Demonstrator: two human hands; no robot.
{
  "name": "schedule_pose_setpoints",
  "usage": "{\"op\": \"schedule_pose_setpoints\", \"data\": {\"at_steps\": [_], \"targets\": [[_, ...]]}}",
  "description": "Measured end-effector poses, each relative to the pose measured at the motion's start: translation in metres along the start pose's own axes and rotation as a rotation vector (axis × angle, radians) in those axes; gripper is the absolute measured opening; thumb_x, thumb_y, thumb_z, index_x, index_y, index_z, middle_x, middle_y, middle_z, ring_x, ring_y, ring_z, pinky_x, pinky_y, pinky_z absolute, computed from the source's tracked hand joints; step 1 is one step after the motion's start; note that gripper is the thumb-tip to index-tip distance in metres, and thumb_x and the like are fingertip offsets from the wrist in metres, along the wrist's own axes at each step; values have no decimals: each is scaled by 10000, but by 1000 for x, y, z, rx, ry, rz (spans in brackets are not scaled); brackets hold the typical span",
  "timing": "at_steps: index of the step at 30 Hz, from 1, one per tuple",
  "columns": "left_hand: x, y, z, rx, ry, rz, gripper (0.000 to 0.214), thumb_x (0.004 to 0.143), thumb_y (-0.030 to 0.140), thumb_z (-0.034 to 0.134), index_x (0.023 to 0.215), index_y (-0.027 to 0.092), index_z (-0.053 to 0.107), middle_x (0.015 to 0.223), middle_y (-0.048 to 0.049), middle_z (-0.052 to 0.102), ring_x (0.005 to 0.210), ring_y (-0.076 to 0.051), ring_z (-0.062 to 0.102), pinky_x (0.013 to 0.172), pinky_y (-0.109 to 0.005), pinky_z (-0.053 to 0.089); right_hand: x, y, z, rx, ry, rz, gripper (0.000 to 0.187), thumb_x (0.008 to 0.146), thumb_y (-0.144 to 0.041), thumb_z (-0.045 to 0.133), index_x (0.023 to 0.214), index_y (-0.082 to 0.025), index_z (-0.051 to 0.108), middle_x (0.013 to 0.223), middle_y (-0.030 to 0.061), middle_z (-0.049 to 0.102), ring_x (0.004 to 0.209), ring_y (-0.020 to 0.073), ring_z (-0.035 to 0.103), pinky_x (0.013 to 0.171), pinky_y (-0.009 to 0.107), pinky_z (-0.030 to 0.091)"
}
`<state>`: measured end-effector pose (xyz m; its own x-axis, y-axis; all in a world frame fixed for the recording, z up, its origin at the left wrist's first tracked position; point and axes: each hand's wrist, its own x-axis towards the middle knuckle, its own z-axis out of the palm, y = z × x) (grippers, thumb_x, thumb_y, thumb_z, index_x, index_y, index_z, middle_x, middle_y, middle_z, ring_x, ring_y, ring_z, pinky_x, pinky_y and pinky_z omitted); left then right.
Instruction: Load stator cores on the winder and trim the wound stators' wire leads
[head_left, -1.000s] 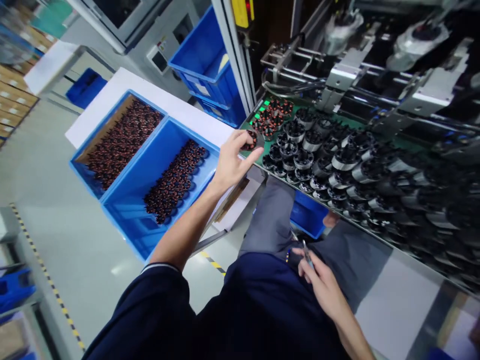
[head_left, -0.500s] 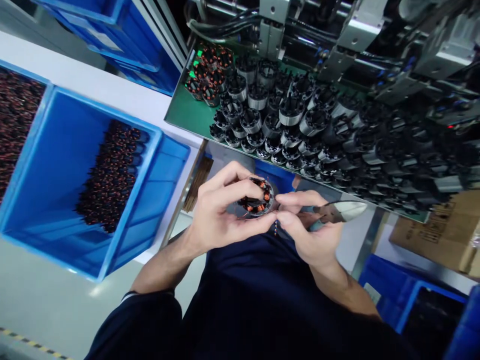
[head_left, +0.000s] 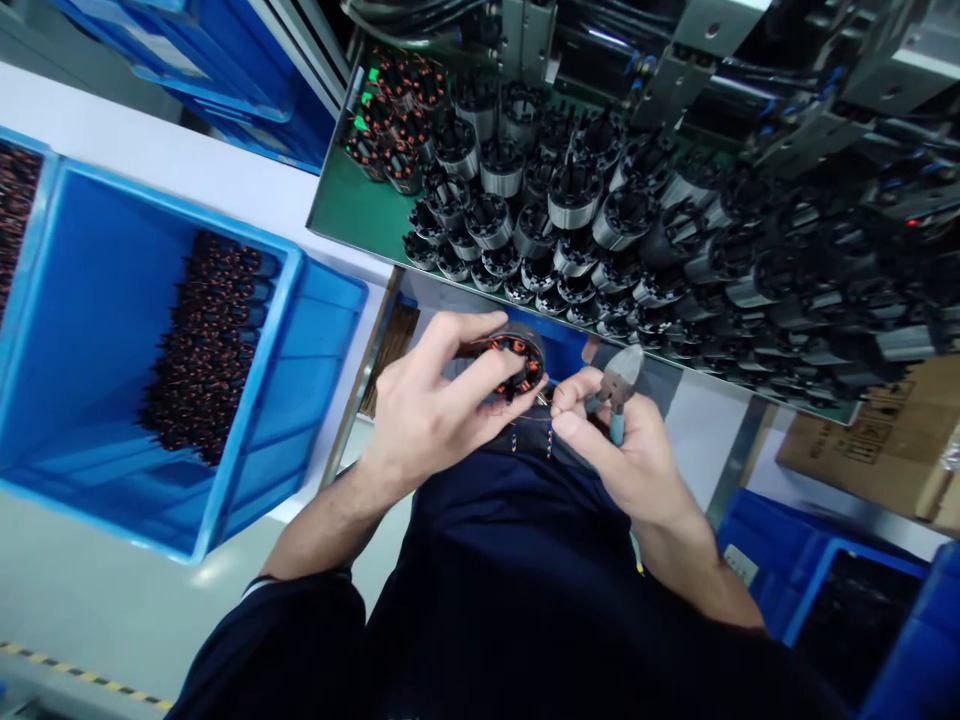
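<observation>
My left hand [head_left: 431, 410] is closed around a wound motor stator [head_left: 534, 348], a dark ring with copper coils inside. One of its fingers reaches into the ring's opening. Thin copper wire [head_left: 534, 417] runs from the stator towards my right hand [head_left: 637, 455], whose thumb and forefinger are pinched at its end. That same hand also keeps diagonal cutting pliers [head_left: 619, 380] in its grip, jaws pointing up and away from the stator; their handles are partly hidden by the palm and fingers.
A green tray [head_left: 352, 215] ahead carries many bare stators [head_left: 576, 195] and a group of copper-wound stators [head_left: 405, 120]. At left, a blue bin [head_left: 112, 330] contains stacked wound stators [head_left: 214, 350]. Machinery [head_left: 712, 90] stands behind the tray; a cardboard box [head_left: 862, 450] is at right.
My right hand has drawn slightly away from the stator, with wire now showing between the hands. The pliers have swung from pointing right to pointing up. The stator has tilted.
</observation>
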<state>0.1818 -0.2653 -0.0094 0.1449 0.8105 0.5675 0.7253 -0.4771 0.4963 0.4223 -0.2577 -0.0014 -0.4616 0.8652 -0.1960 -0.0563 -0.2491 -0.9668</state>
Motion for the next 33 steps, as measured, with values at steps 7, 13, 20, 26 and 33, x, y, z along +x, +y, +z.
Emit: {"op": "schedule_pose_setpoints", "data": {"at_steps": [7, 13, 20, 26, 33], "targets": [[-6, -7, 18, -620, 37, -350, 359, 1014, 591, 970, 909, 267, 855, 1134, -66, 879, 1098, -266, 874, 904, -397, 741, -1, -4, -5, 567, -149, 89, 359, 1117, -387, 815, 936, -236, 544, 702, -80, 281, 591, 104, 253, 576, 256, 312], [-13, 16, 40, -1225, 56, -811, 454, 985, 690, 951, 964, 245, 860, 1119, -71, 867, 801, -226, 876, 652, -319, 752, -1, 4, -7, 390, -79, 35, 241, 1136, -383, 820, 1028, -220, 680, 765, -60, 402, 610, 105, 342, 588, 271, 352], [-15, 22, 49, -1050, 216, -757, 431, 1084, 663, 856, 1015, 252, 748, 1159, -35, 851, 866, -198, 891, 739, -294, 772, -21, 24, 7, -365, 120, -144, 124, 1178, -307, 657, 1231, -237, 744, 913, 9, 704, 754, 168, 637, 745, 322, 533], [-21, 31, 51, -922, 193, -699, 444, 1119, 701, 790, 1058, 264, 743, 1351, -64, 854, 1064, -253, 914, 859, -381, 805, -19, 24, 30, -443, 65, -184, 66, 1135, -208, 617, 1165, -235, 670, 955, 15, 743, 783, 169, 681, 782, 313, 572], [-20, 36, 52, -871, 198, -598, 448, 1118, 660, 817, 957, 259, 698, 1329, -77, 891, 1273, -302, 879, 997, -477, 787, -16, 24, 25, -450, 102, -239, 57, 1115, -196, 658, 1100, -249, 641, 914, 20, 674, 791, 189, 655, 889, 343, 638]]}}
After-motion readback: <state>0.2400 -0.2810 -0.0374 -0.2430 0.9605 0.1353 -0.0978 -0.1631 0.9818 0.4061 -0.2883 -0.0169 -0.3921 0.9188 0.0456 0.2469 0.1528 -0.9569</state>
